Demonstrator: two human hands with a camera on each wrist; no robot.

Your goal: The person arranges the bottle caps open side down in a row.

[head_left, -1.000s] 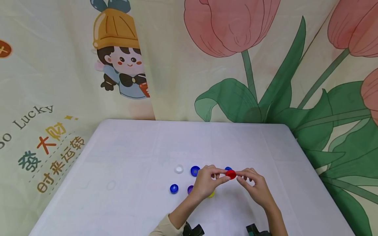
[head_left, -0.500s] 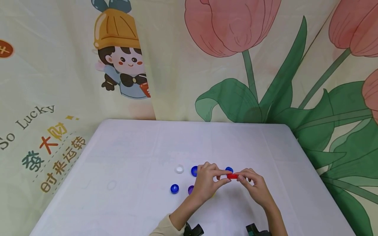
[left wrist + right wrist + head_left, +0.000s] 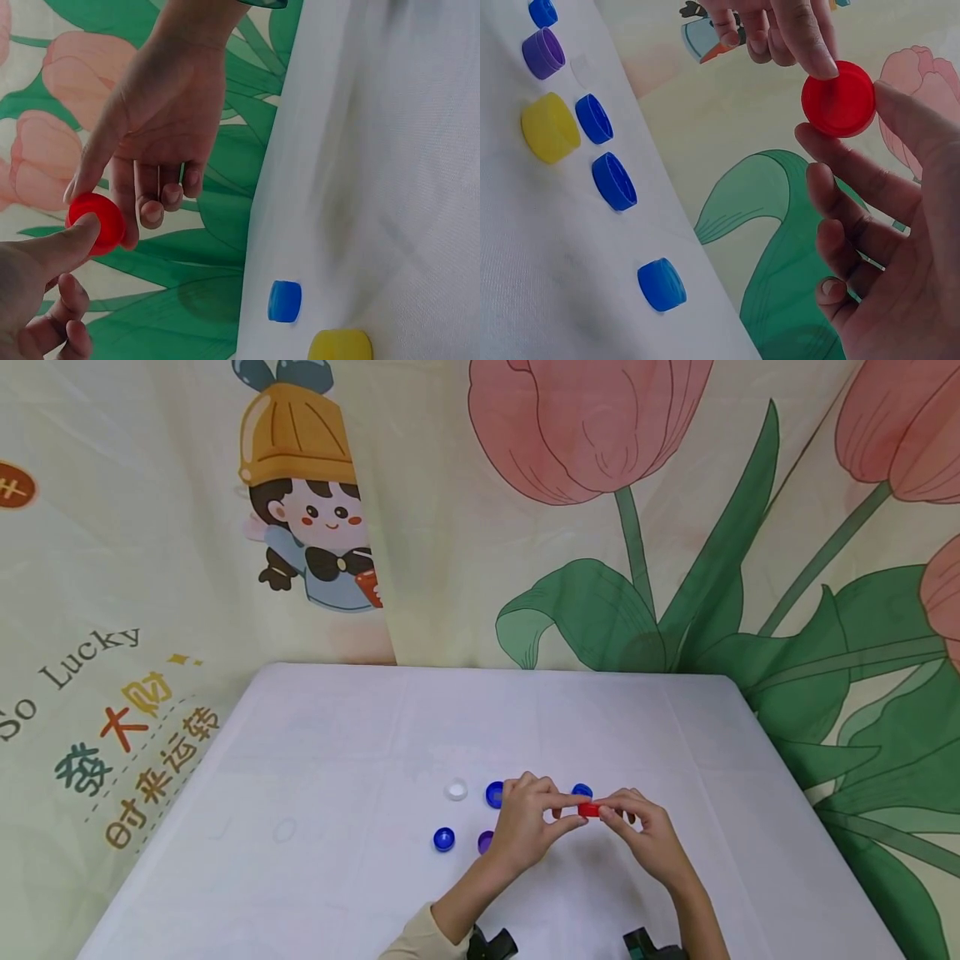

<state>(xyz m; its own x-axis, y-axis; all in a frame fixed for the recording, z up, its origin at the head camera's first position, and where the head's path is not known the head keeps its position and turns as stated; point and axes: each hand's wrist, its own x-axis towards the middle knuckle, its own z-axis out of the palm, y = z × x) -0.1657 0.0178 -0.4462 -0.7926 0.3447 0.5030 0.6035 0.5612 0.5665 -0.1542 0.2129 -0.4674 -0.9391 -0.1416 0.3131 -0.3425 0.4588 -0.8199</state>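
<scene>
A red bottle cap (image 3: 588, 811) is held up above the table between both hands. Thumb and forefinger of the left hand (image 3: 527, 823) pinch it across its two flat faces. From the opposite side, the right hand (image 3: 647, 837) grips its rim with thumb and forefinger. The head view shows the cap edge-on, while in the right wrist view the red cap (image 3: 838, 99) shows its round face, partly covered by the left thumb. A blue cap (image 3: 582, 791) lies on the table just beyond the fingertips.
On the white table (image 3: 337, 735) lie a whitish clear cap (image 3: 456, 789), a blue cap (image 3: 494, 794) partly behind the left hand, another blue cap (image 3: 444, 839) and a purple cap (image 3: 486, 842). A yellow cap (image 3: 550, 127) shows in the wrist views. Behind hangs a printed cloth (image 3: 427, 527).
The red cap has turned from face-on to edge-on in the head view, with both hands still on it. The yellow cap has gone out of sight behind the left hand.
</scene>
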